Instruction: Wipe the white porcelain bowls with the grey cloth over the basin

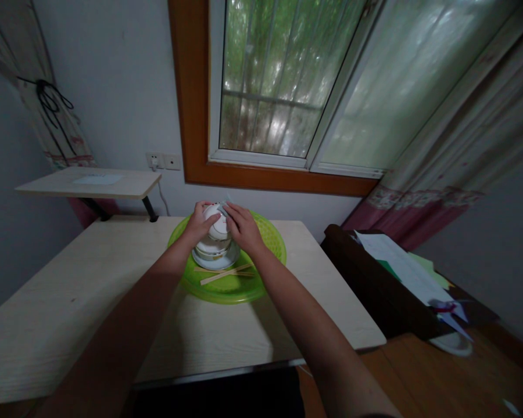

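A white bowl [219, 228] is tilted in the grip of my left hand [199, 223], its outer side turned toward me. My right hand [243, 227] presses a greyish cloth [223, 209] against the bowl's far upper side. Just below are more white bowls [212, 246], stacked on a white plate [218, 261]. Several light wooden chopsticks [226, 274] lie crossed in front of the plate. All this rests in a round, bright green plastic basket [235, 297] on the table.
The pale wooden table [113, 290] carries a small raised shelf [91, 181] at the back left. A window [283, 87] and wall sockets [163, 161] are behind it. To the right, papers [392, 264] lie on a dark brown piece of furniture [375, 296].
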The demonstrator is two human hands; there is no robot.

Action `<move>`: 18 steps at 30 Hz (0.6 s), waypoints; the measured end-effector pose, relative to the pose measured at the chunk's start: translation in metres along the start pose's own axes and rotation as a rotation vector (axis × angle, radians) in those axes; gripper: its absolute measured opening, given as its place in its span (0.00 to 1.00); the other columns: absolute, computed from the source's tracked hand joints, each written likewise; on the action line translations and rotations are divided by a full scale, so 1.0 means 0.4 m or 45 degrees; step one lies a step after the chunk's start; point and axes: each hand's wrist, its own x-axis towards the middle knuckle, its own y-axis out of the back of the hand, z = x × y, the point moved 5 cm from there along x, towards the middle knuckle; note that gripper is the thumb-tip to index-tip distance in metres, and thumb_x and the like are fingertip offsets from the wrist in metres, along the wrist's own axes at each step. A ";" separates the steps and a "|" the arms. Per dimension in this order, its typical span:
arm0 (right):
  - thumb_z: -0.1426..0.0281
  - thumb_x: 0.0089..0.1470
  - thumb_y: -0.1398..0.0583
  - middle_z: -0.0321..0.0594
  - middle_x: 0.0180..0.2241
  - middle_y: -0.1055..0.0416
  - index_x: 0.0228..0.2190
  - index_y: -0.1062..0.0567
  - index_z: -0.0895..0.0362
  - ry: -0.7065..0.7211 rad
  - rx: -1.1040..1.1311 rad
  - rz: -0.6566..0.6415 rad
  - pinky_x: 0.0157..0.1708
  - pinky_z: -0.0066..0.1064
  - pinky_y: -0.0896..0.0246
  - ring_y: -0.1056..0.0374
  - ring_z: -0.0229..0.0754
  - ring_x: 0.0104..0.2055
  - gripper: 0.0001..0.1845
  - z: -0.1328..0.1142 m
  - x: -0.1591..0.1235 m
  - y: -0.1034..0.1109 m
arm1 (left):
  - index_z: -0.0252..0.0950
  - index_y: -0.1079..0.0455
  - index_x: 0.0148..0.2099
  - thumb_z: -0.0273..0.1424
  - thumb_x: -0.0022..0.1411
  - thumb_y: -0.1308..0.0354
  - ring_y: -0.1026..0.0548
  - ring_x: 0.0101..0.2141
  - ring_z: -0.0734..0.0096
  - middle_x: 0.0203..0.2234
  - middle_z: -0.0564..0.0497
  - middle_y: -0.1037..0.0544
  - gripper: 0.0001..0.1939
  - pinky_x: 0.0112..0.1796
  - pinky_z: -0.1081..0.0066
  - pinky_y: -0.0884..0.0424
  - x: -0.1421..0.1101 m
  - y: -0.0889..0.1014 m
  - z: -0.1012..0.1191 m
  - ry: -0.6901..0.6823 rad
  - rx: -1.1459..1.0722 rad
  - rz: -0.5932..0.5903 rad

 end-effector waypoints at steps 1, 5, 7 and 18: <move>0.68 0.69 0.46 0.45 0.63 0.30 0.62 0.28 0.51 0.002 -0.018 -0.010 0.67 0.46 0.42 0.36 0.47 0.64 0.23 -0.002 0.000 0.000 | 0.40 0.39 0.53 0.44 0.53 0.34 0.25 0.45 0.60 0.45 0.46 0.26 0.30 0.49 0.59 0.28 0.001 0.003 -0.002 0.013 -0.027 0.025; 0.66 0.69 0.46 0.44 0.66 0.35 0.64 0.31 0.48 0.011 -0.094 -0.074 0.68 0.50 0.45 0.39 0.49 0.67 0.24 -0.008 0.000 -0.007 | 0.41 0.44 0.52 0.45 0.54 0.34 0.23 0.42 0.62 0.42 0.47 0.25 0.31 0.45 0.61 0.27 0.004 0.015 -0.006 0.075 -0.155 0.136; 0.66 0.69 0.45 0.44 0.68 0.38 0.64 0.30 0.48 0.036 -0.123 -0.098 0.69 0.51 0.46 0.41 0.49 0.68 0.24 -0.013 -0.002 -0.011 | 0.42 0.46 0.51 0.45 0.55 0.34 0.23 0.41 0.62 0.42 0.48 0.26 0.31 0.44 0.62 0.28 0.006 0.027 -0.010 0.093 -0.188 0.218; 0.62 0.69 0.44 0.37 0.73 0.49 0.64 0.30 0.44 0.087 -0.300 -0.307 0.71 0.54 0.52 0.55 0.53 0.74 0.24 -0.057 -0.006 -0.023 | 0.43 0.49 0.47 0.50 0.62 0.41 0.23 0.36 0.67 0.37 0.52 0.28 0.25 0.38 0.66 0.28 0.024 0.044 -0.032 0.180 -0.246 0.391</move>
